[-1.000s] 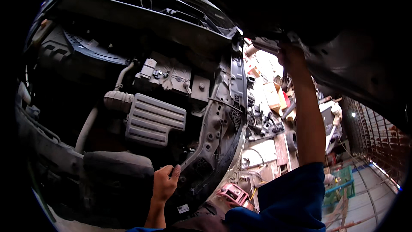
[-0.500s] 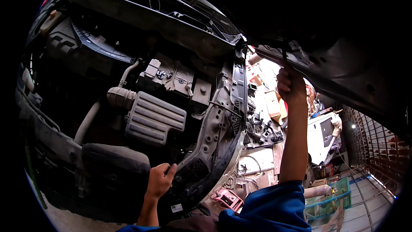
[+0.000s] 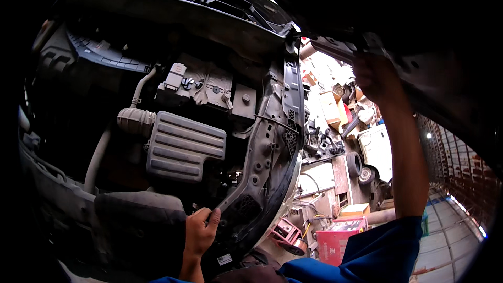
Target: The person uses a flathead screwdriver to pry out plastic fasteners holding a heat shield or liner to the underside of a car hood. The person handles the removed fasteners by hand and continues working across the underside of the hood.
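My left hand [image 3: 201,229] is at the front edge of a car's open engine bay, fingers curled down over the front crossmember and thumb raised. My right hand [image 3: 373,75] is lifted high against the underside of the raised hood [image 3: 440,81], its fingers bent in. Deep shadow hides what lies in them. Beyond my left hand sits the ribbed grey air filter box [image 3: 186,147], with its intake hose [image 3: 135,120] on the left. Farther back is the dusty battery [image 3: 212,88].
A dark cover [image 3: 141,215] lies left of my left hand. The fender's inner edge [image 3: 257,165] borders the bay. On the floor at right are a red box-shaped machine [image 3: 338,241], a wheeled red machine [image 3: 288,235], tyres [image 3: 354,164], a white vehicle panel [image 3: 378,149] and cardboard boxes [image 3: 331,110].
My right hand has moved right and slightly up, into darker shadow along the hood. My left hand stays at the front edge. The view has shifted, bringing the red box-shaped machine into sight.
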Action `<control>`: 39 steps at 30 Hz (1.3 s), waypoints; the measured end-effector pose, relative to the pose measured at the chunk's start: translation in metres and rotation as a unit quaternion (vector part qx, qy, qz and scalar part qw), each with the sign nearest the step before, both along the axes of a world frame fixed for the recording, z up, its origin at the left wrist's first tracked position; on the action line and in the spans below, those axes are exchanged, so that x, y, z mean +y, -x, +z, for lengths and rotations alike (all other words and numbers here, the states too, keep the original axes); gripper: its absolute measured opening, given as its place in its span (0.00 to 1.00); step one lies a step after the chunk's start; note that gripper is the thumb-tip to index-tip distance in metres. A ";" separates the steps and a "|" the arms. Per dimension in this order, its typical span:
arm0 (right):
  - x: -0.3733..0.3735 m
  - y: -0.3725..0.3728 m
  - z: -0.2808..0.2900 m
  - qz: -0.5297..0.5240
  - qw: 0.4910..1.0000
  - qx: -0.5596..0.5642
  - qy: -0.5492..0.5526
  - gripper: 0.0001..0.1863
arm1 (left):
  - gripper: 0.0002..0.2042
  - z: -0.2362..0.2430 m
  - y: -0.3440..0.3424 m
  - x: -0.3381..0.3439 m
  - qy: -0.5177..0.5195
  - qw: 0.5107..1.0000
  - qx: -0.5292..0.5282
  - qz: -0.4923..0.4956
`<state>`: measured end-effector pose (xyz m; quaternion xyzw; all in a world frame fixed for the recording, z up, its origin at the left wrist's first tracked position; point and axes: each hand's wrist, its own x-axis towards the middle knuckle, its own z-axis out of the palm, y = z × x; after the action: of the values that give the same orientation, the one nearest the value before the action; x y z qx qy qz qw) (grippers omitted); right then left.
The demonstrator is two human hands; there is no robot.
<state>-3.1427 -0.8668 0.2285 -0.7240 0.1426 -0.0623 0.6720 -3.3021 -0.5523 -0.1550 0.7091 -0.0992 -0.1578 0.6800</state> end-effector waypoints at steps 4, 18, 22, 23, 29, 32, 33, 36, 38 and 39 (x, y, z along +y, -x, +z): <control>0.025 -0.030 -0.054 -0.133 0.987 -0.017 0.093 0.06 | 0.20 0.006 0.000 0.004 -0.006 1.000 0.030 0.007; -0.035 0.014 0.012 -0.079 0.948 0.081 0.299 0.10 | 0.22 0.014 0.000 0.003 0.032 0.997 0.062 0.017; -0.044 0.006 0.009 -0.120 0.751 0.011 0.649 0.14 | 0.22 0.008 -0.001 0.001 0.033 0.997 0.062 0.014; -0.076 0.004 -0.001 -0.071 0.553 -0.114 0.822 0.15 | 0.22 0.006 0.000 0.000 0.035 0.997 0.062 0.009; -0.047 -0.006 -0.028 -0.110 0.348 0.014 0.931 0.18 | 0.19 0.004 0.000 0.005 0.025 0.995 0.093 -0.004; -0.057 -0.010 -0.021 -0.021 0.282 -0.014 0.959 0.16 | 0.19 0.008 -0.002 0.008 0.020 0.992 0.122 -0.012; -0.062 -0.007 -0.011 0.033 0.214 -0.018 0.976 0.16 | 0.20 0.008 -0.001 0.005 0.035 0.990 0.135 -0.011; -0.050 -0.008 -0.002 0.062 0.263 0.032 0.962 0.12 | 0.23 0.010 0.000 0.000 0.059 0.985 0.164 -0.008; -0.035 -0.015 -0.002 0.044 0.318 0.047 0.946 0.08 | 0.23 0.008 0.000 0.001 0.063 0.983 0.173 -0.005; -0.034 -0.017 -0.001 0.036 0.312 0.039 0.948 0.06 | 0.23 0.008 0.000 0.001 0.064 0.982 0.177 -0.004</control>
<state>-3.1261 -0.9006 0.2279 -0.8711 -0.0145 -0.1022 -0.4801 -3.3025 -0.5510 -0.1467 0.6243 0.0101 -0.2769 0.7304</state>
